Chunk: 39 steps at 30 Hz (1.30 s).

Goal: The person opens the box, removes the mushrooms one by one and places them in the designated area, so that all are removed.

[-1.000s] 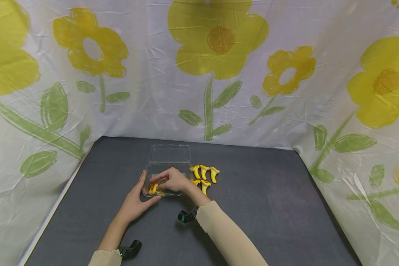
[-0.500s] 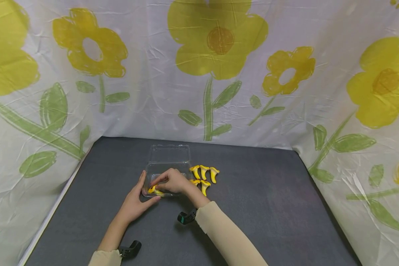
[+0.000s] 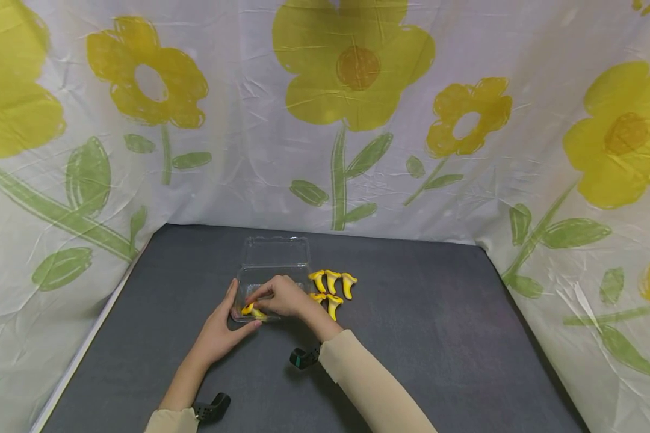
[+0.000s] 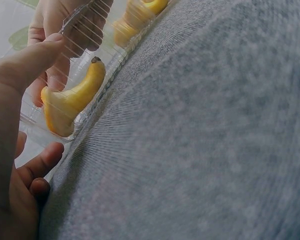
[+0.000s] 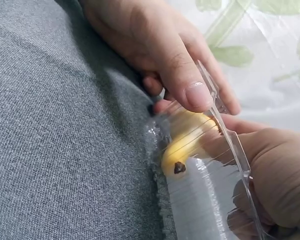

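A clear plastic clamshell box (image 3: 242,282) stands on the dark table with its lid (image 3: 276,251) folded back. My left hand (image 3: 216,331) holds its front left corner, thumb at the front rim and fingers along the left side. Inside that corner lies a yellow mushroom (image 3: 258,313) with a flared cap and curved stem. Its dark stem tip shows in the left wrist view, where this mushroom (image 4: 75,102) is seen through the box wall. My right hand (image 3: 284,296) reaches into the box, its fingertips pinching the mushroom at the cap end; the exact contact is partly hidden.
Several similar yellow mushrooms (image 3: 348,285) lie in two rows on the table (image 3: 422,325), just right of the box. My right forearm (image 3: 371,379) crosses in front of them. A white curtain (image 3: 238,180) with printed yellow flowers surrounds the table's back and sides.
The mushroom under my right fingers has been lowered and now lies flatter along the box's front left corner. My right fingers have shifted slightly; the left hand keeps its place.
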Tool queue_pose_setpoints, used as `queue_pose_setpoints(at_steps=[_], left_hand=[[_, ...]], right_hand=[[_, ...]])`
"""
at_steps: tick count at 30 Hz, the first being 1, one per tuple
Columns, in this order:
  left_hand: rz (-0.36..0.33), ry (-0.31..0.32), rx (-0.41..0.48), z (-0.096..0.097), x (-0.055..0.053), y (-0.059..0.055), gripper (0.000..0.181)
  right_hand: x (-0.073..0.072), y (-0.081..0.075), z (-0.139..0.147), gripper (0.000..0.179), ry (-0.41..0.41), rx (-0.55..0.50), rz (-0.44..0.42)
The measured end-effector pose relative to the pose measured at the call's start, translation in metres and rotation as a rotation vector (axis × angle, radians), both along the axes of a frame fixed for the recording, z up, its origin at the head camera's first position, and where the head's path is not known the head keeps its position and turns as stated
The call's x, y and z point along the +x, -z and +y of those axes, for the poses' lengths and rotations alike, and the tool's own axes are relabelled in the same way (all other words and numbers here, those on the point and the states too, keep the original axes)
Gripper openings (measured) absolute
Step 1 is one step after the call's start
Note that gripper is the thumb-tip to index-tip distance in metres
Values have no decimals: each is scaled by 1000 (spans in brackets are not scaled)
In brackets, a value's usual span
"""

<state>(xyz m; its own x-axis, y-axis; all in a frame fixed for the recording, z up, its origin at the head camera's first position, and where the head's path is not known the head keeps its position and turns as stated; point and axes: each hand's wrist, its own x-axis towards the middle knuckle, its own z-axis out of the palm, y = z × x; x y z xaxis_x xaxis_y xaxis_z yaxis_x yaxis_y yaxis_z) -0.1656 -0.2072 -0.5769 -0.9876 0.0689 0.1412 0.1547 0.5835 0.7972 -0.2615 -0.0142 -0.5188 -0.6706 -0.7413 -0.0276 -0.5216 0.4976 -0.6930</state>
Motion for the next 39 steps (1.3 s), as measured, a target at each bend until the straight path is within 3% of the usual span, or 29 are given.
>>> queue_pose_setpoints(at_steps=[5,13,29,39], left_hand=[[-8,-6,-15,0,0,1,113],[-19,-21,-34,0,-1,1,115],[-20,-20,-23,3,-1,0,116],[-15,-17,-16,2,-2,1,116]], right_hand=[[0,-1,3,18,25,-9,31],[4,-5,11,18,131,-60,22],[10,-7,31,15,292,-157,90],[17,-10,46,16,347,-232,112]])
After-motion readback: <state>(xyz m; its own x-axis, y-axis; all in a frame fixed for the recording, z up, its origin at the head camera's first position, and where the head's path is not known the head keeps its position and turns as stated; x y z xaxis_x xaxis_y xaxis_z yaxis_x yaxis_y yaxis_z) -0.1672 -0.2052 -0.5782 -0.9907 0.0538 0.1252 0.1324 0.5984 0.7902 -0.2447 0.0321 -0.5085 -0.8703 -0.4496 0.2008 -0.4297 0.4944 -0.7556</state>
